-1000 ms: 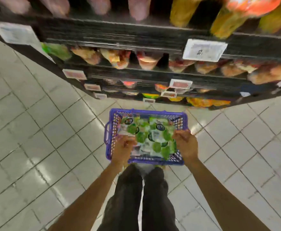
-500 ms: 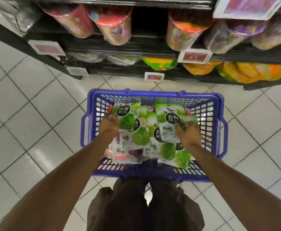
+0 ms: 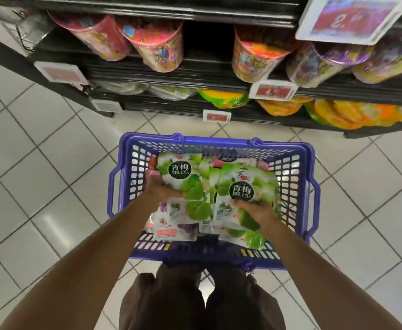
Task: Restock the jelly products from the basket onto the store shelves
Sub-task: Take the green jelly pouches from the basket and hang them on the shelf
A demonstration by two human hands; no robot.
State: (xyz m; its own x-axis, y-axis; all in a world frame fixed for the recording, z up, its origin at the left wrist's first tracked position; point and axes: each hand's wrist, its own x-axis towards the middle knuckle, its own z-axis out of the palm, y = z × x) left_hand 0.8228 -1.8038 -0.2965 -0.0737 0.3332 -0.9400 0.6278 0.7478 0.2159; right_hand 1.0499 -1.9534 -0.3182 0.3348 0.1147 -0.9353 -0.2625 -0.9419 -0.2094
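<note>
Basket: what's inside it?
Green jelly pouches lie on top; the left hand holds one and the right hand another. Purple and pink pouches show beneath. The floor of the basket is covered.

Green jelly pouches (image 3: 240, 184) lie piled, overlapping, in the blue basket (image 3: 219, 140) at six o'clock; stocked shelves (image 3: 147, 76) at twelve.

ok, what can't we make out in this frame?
Head view only:
- Pouch count in basket: lower layers hidden under left pouch, right pouch and both hands.
- Left hand fingertips: behind left pouch.
- Right hand fingertips: blurred, partly under right pouch.
- Price tags: blurred, unreadable.
- Tubs: labels blurred, backs hidden by the shelf above.
</note>
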